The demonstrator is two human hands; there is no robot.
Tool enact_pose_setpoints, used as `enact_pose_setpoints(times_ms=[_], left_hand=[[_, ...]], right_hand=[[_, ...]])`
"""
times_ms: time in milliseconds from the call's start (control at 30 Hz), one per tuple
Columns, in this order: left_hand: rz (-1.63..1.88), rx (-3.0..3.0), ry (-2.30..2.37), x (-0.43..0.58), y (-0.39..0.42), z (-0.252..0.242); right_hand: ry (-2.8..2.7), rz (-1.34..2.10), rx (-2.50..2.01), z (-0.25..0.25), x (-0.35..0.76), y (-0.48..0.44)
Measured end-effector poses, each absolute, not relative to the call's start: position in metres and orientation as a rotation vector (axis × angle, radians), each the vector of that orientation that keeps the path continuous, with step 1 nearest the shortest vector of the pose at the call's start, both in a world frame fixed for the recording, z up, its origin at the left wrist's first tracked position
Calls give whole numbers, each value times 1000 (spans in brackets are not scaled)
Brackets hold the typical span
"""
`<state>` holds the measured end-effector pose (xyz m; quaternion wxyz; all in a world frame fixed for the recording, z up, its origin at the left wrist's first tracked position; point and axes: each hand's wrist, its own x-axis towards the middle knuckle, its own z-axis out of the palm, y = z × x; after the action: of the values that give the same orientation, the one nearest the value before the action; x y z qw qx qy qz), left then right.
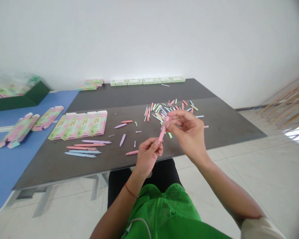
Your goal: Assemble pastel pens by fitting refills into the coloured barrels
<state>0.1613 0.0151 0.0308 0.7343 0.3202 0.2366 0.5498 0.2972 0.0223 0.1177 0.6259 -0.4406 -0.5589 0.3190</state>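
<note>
A pink pen barrel (161,132) is held up at a slant above the table's front edge. My left hand (149,152) is closed round its lower end, thumb and fingers pressed together. Pinched at the barrel's upper end are the thumb and forefinger of my right hand (188,129); a small pale or clear piece shows there, too small to name. Behind my right hand spreads a loose heap of pen parts (161,111), with pink, green, blue and white pieces. Left of my left hand lie a purple barrel (122,140) and a coral barrel (132,152).
Several pens (84,147) lie in a group at the left. Behind them, flat printed boxes (97,124) sit in a row, with more boxes (143,81) along the back edge. Other cartons (20,131) and a dark green bin (37,94) rest on the blue table (5,176).
</note>
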Motion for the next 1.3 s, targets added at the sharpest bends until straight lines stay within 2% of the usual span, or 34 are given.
enact_pose_setpoints(times_ms=[700, 900, 1067, 1200, 1300], left_hand=[[1142, 651, 495, 164, 15, 27], [1222, 1051, 751, 149, 14, 26], [1108, 1600, 933, 118, 7, 34], [1055, 1818, 965, 107, 0, 43], [1051, 1929, 984, 109, -4, 47]], right_hand=[[-1307, 702, -1006, 124, 300, 28], [-1281, 443, -1085, 114, 332, 37], [-1841, 337, -1406, 69, 386, 41], [-2377, 275, -1361, 38, 405, 32], [-2524, 240, -1289, 26, 407, 26]])
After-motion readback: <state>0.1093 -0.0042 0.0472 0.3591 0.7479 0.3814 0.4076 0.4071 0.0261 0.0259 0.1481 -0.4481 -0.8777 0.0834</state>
